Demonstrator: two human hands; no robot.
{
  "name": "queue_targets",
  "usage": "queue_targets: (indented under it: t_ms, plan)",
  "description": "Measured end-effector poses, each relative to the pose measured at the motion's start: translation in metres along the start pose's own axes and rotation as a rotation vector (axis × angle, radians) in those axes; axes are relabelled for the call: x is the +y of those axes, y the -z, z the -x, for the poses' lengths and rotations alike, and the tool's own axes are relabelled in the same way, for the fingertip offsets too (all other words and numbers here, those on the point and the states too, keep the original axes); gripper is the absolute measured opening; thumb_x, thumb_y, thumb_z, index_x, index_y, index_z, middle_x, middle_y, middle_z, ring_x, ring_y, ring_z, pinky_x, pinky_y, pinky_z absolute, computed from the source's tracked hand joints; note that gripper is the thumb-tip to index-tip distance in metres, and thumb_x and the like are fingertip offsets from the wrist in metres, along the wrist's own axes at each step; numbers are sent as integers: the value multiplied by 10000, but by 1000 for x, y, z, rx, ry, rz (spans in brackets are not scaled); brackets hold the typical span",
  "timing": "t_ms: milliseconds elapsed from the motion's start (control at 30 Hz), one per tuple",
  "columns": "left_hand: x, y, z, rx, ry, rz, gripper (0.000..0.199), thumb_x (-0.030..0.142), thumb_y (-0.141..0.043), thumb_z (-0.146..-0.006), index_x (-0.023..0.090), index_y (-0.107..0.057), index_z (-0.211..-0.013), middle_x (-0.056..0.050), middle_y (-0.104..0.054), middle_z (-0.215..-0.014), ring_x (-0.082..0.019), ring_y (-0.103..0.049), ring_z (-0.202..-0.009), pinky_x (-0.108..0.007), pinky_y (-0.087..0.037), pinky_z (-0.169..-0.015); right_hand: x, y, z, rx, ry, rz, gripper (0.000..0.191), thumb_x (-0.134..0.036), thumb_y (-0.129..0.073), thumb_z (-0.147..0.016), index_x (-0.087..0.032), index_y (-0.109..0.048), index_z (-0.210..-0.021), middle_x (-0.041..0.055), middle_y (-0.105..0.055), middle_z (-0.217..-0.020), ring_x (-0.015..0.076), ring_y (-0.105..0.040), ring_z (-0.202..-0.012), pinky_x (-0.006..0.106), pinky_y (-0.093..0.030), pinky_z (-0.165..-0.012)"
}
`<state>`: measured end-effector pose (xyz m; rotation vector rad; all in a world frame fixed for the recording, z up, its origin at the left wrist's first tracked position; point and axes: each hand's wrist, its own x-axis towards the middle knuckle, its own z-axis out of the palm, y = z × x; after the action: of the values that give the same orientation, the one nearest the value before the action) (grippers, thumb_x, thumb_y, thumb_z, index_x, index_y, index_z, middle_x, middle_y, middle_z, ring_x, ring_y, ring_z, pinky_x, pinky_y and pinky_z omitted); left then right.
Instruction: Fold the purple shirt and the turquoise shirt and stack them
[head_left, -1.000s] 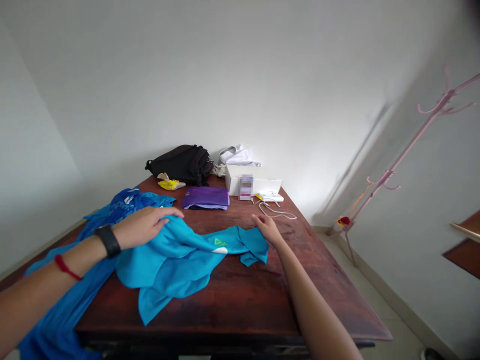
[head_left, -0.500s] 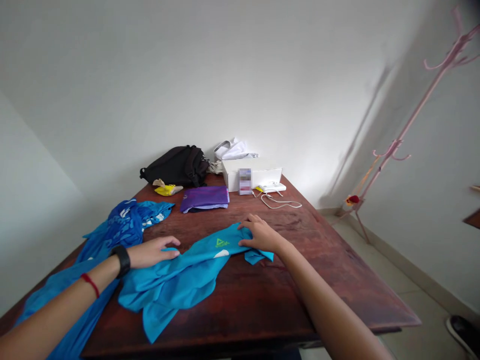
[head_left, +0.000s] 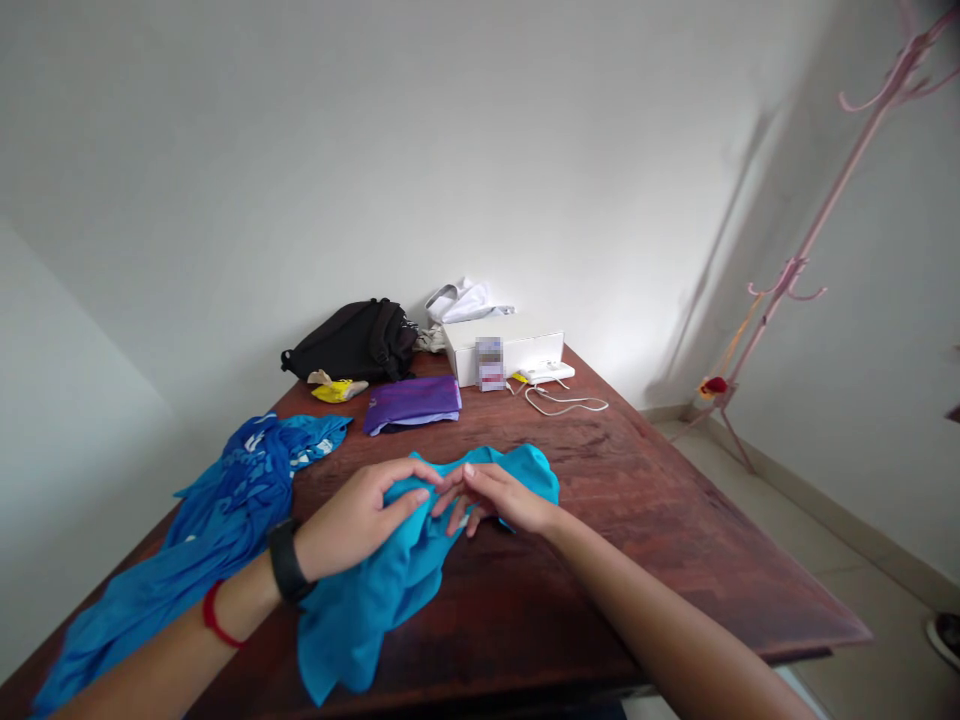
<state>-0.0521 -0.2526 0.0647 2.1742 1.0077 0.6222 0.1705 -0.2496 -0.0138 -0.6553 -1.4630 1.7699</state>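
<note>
A crumpled turquoise cloth garment [head_left: 360, 610] lies across the middle of the wooden table, one corner hanging toward the front edge. My left hand [head_left: 364, 515], with a black wristband and a red cord on the arm, rests on its left part, thumb apart from the curved fingers. From the right, my right hand [head_left: 499, 495] reaches over the same cloth with fingers spread and pointing left. Its fingertips are close to those of my left hand; whether they touch is unclear. Cloth under both palms is hidden.
A blue patterned garment [head_left: 232, 520] is spread along the table's left side. Behind are a folded purple cloth [head_left: 412, 402], a yellow packet [head_left: 335, 390], a black bag [head_left: 349, 340], a white box [head_left: 525, 345] and a white cable [head_left: 566, 407]. A pink coat stand [head_left: 832, 220] stands at right.
My left hand has moved right, and my right hand has turned inward toward it. The turquoise garment has shifted right and bunched up; its green print no longer shows.
</note>
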Motion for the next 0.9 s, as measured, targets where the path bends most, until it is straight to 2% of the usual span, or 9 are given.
queue_targets:
  t_ms: [100,200,333,467,567,667,733,800,900]
  plan:
    - [16,-23,-4,-111,-121,-87,290,264,-602,-869,327,-718,-1128,-45,-654,-1204,-239,-643,-897,-351,-472,-904,8,5,-2,40,-39,-193,606,-771,-532,-812,-195,-687,-918,49,-703,-799,214,-687,-761,297,-532,-625]
    - [19,-42,-7,-249,-138,-222,426,243,-666,-807,374,-679,-1211,-46,-524,-1406,-147,-601,-627,-343,-488,-785,12,10,-3,108,-14,-263,530,-715,-575,-825,-193,-668,-835,27,-681,-800,179,-657,-786,265,-522,-679]
    - [17,-51,-10,-291,-130,-320,458,329,-709,-809,368,-654,-1262,-75,-621,-1253,-178,-628,-648,-333,-476,-699,5,14,-2,188,24,-140,317,-451,-799,-734,-187,-623,-755,-27,-618,-708,132,-588,-670,227,-476,-627]
    - [17,-38,-13,-402,-145,-118,275,323,-654,-882,336,-711,-1150,-37,-710,-1122,-184,-657,-700,-303,-485,-684,3,15,-5,267,53,-178,272,-358,-820,-703,-188,-615,-762,-38,-613,-696,122,-563,-629,241,-489,-627]
    - [4,-19,-22,-523,-40,214,202,375,-618,-921,243,-724,-1030,-70,-734,-977,-183,-671,-671,-278,-481,-595,8,17,-10,314,67,-248,277,-354,-816,-708,-188,-648,-853,-21,-661,-762,135,-603,-664,266,-519,-678]
    - [-27,-3,-38,-293,23,459,304,383,-641,-905,192,-637,-1143,-103,-705,-979,-132,-613,-572,-256,-465,-531,9,19,-12,342,68,-289,308,-380,-806,-725,-190,-667,-924,-9,-688,-802,153,-636,-706,287,-530,-724]
    - [-53,1,-49,-150,35,442,559,312,-689,-862,251,-466,-1371,-123,-642,-1188,-139,-642,-697,-266,-506,-603,7,21,-11,331,65,-326,303,-410,-789,-747,-193,-676,-926,-8,-695,-800,157,-643,-715,298,-530,-746]
    - [-76,-3,-59,-187,31,348,815,215,-737,-790,307,-304,-1474,-137,-530,-1374,-201,-654,-974,-331,-541,-779,4,22,-10,302,59,-342,302,-456,-765,-773,-192,-692,-899,-9,-697,-777,151,-635,-686,293,-526,-732]
    - [-96,-20,-67,-289,-36,252,945,137,-735,-740,309,-224,-1517,-138,-455,-1461,-273,-520,-1269,-420,-491,-964,1,23,-6,240,60,-365,356,-516,-742,-791,-184,-724,-916,6,-719,-797,149,-638,-677,282,-522,-710]
